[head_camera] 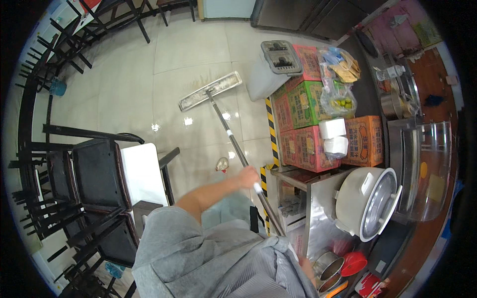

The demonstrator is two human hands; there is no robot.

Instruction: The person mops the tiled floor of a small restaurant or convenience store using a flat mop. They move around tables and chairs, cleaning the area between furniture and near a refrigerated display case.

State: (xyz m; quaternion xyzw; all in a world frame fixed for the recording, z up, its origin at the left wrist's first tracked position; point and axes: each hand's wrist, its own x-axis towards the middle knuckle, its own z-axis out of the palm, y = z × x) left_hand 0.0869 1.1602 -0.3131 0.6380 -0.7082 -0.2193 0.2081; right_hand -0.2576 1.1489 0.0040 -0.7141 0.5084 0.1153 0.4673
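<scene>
A flat mop [234, 139] with a long grey pole slants across the view. My left hand [249, 177] is wrapped around the pole at a white collar. The wide rectangular mop head [210, 91] lies on the pale tile floor [126, 85], its metal-coloured top streaked with dirt. The upper end of the pole passes behind my grey shirt. Only a little of my right hand [307, 269] shows at the bottom, beside the shirt and near the pole's hidden end; its fingers cannot be made out. One shoe [222, 164] is visible left of the pole.
Black chairs [98, 171] rest on white tables [143, 173] at left. Stacked cartons [305, 104], a lidded plastic bin [266, 76] and black-yellow floor tape [272, 130] line the right. A large rice cooker [350, 205] stands on a metal stand [316, 212], above pots [328, 264].
</scene>
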